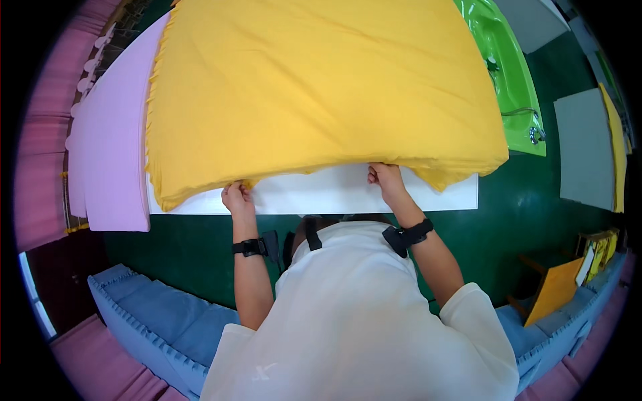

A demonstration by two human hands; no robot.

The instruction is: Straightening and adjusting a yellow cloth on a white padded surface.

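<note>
A yellow fitted-looking sheet (321,87) lies over a raised padded top, with light creases and a gathered edge along its left side. Below its near edge shows the white side (314,187) of the bed-like base. My left hand (237,197) is closed on the sheet's near edge, left of the middle, with a small fold of yellow beside the fingers. Farther right, my right hand (386,179) has its fingers curled at the same edge, the tips partly hidden by the cloth. To the right of that hand, a corner of the sheet droops over the white side.
Pink padding (110,134) adjoins the bed on the left. A green basin (511,87) with a tap stands at the right. Behind me are blue sofas (167,321) and an orange-brown board (555,291). Another grey-and-yellow bed (585,150) stands far right on the green floor.
</note>
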